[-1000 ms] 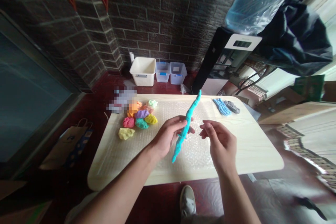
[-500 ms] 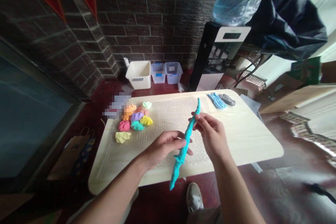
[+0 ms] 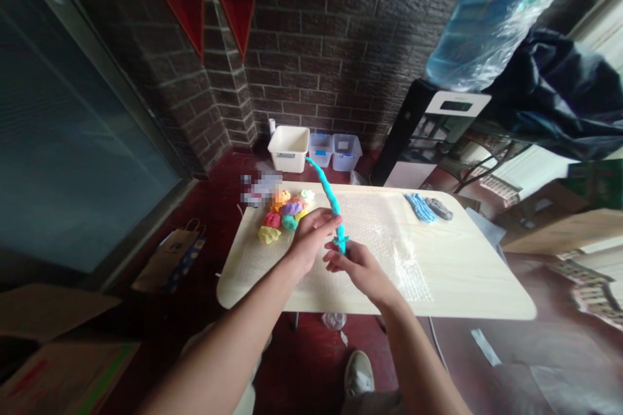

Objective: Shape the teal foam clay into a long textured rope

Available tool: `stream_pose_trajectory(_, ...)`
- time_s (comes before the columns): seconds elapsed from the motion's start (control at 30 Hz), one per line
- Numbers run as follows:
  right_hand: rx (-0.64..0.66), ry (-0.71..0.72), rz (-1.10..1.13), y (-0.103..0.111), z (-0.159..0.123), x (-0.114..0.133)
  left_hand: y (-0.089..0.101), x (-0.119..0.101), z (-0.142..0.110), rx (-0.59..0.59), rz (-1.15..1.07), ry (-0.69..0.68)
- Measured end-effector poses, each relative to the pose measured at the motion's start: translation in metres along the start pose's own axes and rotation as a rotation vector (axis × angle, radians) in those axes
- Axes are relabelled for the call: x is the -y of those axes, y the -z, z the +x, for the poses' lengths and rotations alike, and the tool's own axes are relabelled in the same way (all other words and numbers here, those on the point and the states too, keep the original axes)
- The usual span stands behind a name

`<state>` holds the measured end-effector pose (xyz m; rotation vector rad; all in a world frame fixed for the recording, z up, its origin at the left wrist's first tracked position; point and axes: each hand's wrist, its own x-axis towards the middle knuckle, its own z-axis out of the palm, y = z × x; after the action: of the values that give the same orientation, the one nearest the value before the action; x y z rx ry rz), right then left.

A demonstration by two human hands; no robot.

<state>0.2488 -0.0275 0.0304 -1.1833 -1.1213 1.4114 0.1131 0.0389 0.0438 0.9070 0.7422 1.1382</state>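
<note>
A long teal clay sword with a short crosspiece near its lower end stands up over the table, its thin tip leaning to the left. My left hand pinches it just above the crosspiece. Below, my right hand is closed around the short bottom end, which its fingers partly hide. Left of my hands lie several soft clay lumps: a yellow lump, a red lump, a purple lump and an orange lump among them.
Bubble wrap covers much of the pale table. A blue-striped bundle and a grey bundle lie at the far right. Beyond are a white bin, clear boxes and a water dispenser.
The clay sword has swung from leaning right to leaning left. My right hand has gone from its upper part down to the bottom end. My view has turned left.
</note>
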Motion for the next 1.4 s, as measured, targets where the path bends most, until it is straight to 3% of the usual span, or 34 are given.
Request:
stream_pose_trajectory(0.17, -0.135, 0.018, 0.031, -0.017, -0.004, -0.005, 0.001, -0.010, -0.020, -0.005, 0.066, 0.002)
stream_pose_trajectory(0.3, -0.248, 0.078, 0.140, -0.028, -0.009, 0.002, 0.014, -0.010, -0.036, -0.033, 0.105, 0.050)
stream_pose_trajectory(0.47, -0.281, 0.158, 0.204, -0.059, -0.020, 0.005, 0.032, -0.008, -0.056, 0.008, 0.135, 0.071)
stream_pose_trajectory(0.77, -0.396, 0.249, -0.030, -0.099, -0.036, -0.038, 0.068, 0.004, -0.105, -0.003, 0.252, 0.051)
stream_pose_trajectory(0.93, -0.406, 0.252, -0.248, -0.096, -0.042, -0.056, 0.071, 0.001, -0.118, -0.022, 0.264, 0.024)
stream_pose_trajectory(1.13, -0.336, 0.253, -0.460, -0.081, -0.066, -0.058, 0.056, 0.001, -0.115, -0.039, 0.215, -0.030)
stream_pose_trajectory(1.4, -0.302, 0.261, -0.608, -0.048, -0.086, -0.055, 0.031, 0.025, -0.110, -0.033, 0.136, -0.032)
